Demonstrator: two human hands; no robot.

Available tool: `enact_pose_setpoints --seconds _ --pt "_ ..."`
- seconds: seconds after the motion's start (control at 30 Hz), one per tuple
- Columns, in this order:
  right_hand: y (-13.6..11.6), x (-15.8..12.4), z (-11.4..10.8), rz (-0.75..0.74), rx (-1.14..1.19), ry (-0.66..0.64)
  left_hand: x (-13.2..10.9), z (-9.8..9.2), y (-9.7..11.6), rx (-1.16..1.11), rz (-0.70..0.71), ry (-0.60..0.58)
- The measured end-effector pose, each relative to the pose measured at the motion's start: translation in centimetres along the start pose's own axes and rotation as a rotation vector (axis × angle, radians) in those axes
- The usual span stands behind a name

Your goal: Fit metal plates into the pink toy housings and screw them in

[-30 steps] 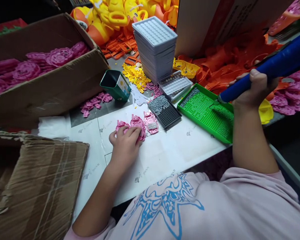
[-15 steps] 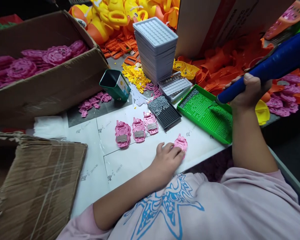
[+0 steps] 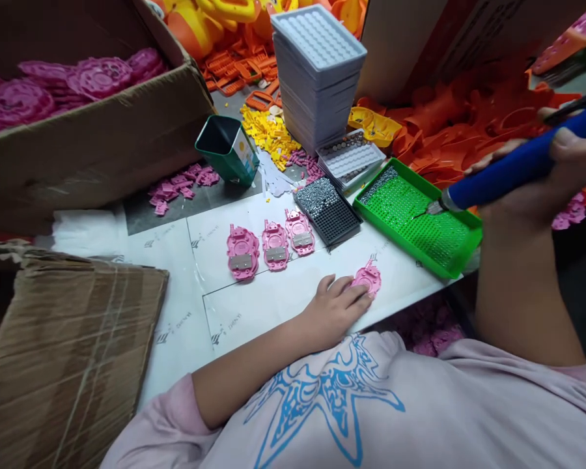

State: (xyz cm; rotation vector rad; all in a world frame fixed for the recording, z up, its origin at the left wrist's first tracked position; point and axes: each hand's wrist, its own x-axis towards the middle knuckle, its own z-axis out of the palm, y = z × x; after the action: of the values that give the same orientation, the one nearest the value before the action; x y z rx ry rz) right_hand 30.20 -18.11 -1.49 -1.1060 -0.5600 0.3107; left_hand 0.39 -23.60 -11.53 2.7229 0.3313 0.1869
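Observation:
My left hand (image 3: 338, 311) lies palm down at the table's near edge. Its fingertips cover the lower part of a pink plastic casing (image 3: 370, 275) and hold it on the table; the thumb is hidden. In my right hand (image 3: 547, 176) is a blue electric screwdriver (image 3: 502, 176), its thin bit pointing down over a green perforated tray (image 3: 461, 257) of small screws. Whether the bit touches a screw I cannot tell. Left of these, pink casings with metal plates (image 3: 275, 246) sit in a row, beside a black perforated tray (image 3: 339, 225) partly covered with small metal pieces.
A tall stack of white trays (image 3: 317, 85) stands at the back, near a green bin (image 3: 229, 150). Cardboard boxes (image 3: 92, 130) flank the left side. Orange plastic parts (image 3: 449, 124) are heaped at the right, with small yellow parts (image 3: 272, 138) behind the bin.
The view has shifted slightly. My right hand and the screwdriver handle have moved right, with the bit still over the green tray. My left hand stays on the same casing.

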Motion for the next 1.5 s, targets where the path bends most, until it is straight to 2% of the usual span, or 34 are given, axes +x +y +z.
enact_pose_setpoints --seconds 0.1,0.2,0.33,0.47,0.83,0.97,1.13,1.33,1.5 --pt "-1.4 -4.1 0.6 -0.018 0.029 -0.114 -0.1 0.4 -0.1 0.016 0.009 0.029" --pt "-2.0 -7.8 0.8 0.110 0.060 -0.234 -0.1 0.5 -0.2 0.021 0.019 0.028" --pt "-1.8 -10.3 0.5 0.205 0.076 -0.375 0.0 0.2 -0.2 0.025 0.027 0.027" --pt "-1.5 -11.0 0.1 0.204 0.074 -0.406 0.1 0.1 -0.2 0.021 0.036 0.022" --pt "-0.8 -11.3 -0.4 0.203 0.031 -0.347 0.0 0.3 -0.2 0.043 0.034 0.037" --pt "-0.7 -11.7 -0.4 0.187 0.010 -0.415 0.0 0.4 -0.1 0.043 0.036 0.052" --pt "-0.8 -12.3 -0.4 0.156 0.044 -0.561 -0.1 0.5 0.0 0.065 0.033 0.088" --pt "-0.9 -12.6 0.2 0.140 0.009 -0.660 0.0 0.6 0.1 0.078 0.024 0.113" --pt "-0.5 -12.7 0.4 0.138 0.036 -0.688 0.0 0.5 0.0 0.104 0.025 0.093"
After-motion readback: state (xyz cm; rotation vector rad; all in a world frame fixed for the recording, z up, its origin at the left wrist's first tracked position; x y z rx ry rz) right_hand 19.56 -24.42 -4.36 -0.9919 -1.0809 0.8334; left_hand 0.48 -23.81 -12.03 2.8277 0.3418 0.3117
